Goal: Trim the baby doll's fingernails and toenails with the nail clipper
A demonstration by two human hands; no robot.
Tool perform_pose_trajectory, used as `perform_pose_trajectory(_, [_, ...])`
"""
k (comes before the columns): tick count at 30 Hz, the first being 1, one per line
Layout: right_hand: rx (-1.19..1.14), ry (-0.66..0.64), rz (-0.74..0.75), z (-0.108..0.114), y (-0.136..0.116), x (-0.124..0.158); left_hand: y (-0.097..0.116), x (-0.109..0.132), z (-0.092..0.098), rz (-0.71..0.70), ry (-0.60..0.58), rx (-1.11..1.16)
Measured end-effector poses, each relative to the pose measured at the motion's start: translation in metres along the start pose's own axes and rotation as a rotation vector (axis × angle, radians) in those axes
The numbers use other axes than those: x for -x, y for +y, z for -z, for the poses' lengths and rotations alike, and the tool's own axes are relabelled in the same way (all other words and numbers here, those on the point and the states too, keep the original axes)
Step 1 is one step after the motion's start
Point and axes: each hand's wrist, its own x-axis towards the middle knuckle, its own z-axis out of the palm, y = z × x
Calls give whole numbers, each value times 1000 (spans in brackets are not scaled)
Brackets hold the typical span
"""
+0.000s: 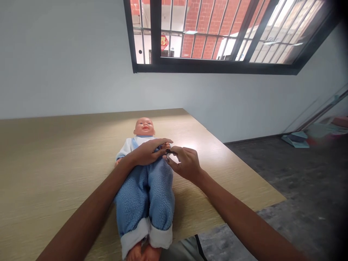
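Note:
A baby doll (145, 181) in blue fleece overalls and a white top lies on its back, its head pointing away from me and its feet at the table's near edge. Across its chest, my left hand (146, 151) is closed around the doll's small hand (167, 145), whose fingertips show past my thumb and fingers. My right hand (187, 161) pinches a small nail clipper (168, 152), dark with a silvery part, right at the doll's fingers. Whether its jaws touch a finger is too small to tell.
The doll rests on a light wooden table (67, 163) that meets the wall at the back. The table's right edge slants towards me above a dark grey floor (272, 163). A blue dustpan (295, 139) lies by the wall at right, below a barred window (212, 32).

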Motion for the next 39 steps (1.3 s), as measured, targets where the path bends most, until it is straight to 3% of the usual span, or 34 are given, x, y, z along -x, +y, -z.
perform_pose_trajectory(13, [228,-15,77,-3,-7,-4,-5,-2,0,-39,0,6])
perform_pose_trajectory(39, [226,-123,93,1,-10,-24,1,-4,-1,-94,27,27])
